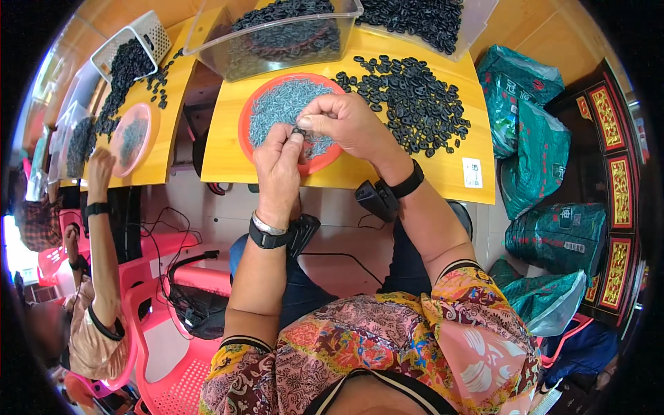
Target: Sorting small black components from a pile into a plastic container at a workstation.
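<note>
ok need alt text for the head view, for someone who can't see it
Seen from above, a person's left hand and right hand pinch a small black part between them over a red plate of small grey pieces. The plate sits on a yellow table beside a pile of black rings. Another person's hand reaches a neighbouring table at left.

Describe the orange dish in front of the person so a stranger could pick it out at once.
Start at the yellow table nearest the person. The orange dish sits on its left half, right under the left hand and right hand, which pinch a small black part. It is round, rimmed and filled with small grey pieces, unlike the clear tub behind it and the loose black rings to its right.
</note>
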Motion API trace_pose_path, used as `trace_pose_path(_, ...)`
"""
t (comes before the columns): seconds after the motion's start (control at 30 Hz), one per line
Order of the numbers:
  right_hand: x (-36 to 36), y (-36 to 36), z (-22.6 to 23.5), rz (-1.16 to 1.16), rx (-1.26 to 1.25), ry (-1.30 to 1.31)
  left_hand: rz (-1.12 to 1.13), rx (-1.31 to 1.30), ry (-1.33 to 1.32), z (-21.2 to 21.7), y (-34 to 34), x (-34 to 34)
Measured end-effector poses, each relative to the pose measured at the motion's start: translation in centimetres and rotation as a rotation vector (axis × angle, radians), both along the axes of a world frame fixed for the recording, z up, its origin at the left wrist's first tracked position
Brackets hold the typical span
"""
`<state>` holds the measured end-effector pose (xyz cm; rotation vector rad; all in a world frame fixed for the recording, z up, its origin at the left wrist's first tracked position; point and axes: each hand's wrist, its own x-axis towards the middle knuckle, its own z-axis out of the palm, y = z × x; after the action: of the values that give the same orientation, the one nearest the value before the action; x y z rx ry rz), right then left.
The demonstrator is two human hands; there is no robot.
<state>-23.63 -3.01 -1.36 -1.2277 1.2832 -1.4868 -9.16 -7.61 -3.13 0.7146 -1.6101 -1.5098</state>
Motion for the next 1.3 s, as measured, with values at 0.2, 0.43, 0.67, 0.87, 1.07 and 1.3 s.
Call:
trace_pose_path(0.2, -0.3, 0.1, -0.3, 0.024, -0.009, 0.080, -0.021, -0.096, -0.062, 0.1, -0.4, 0.2)
trace_pose_path(0.43, -0.6, 0.3, 0.1, 0.013, 0.027, 0.171, -0.032, -0.112, -0.090, -0.5, -0.6, 0.4)
trace_pose_path(0.67, -0.6, 0.3, -0.1, 0.032, 0.027, 0.208, -0.023, -0.147, -0.129, 0.0, -0.4, 0.3)
trace_pose_path(0.87, -0.1, 0.1, -0.7, -0.042, -0.035, 0.186, -0.030, -0.082, -0.073, 0.1, 0.0, 0.1)
trace_pose_path(1.07, 0.0, 0.7, 0.4, -0.063, -0.053, 0.329, -0.024, -0.159, -0.062, -0.6, 0.0, 0.2)
trace_pose_path(1.3, -2.3, 1.4, 0.5, -0.100, -0.064, 0.374, -0.040, -0.061, -0.045, -0.8, -0.2, -0.4)
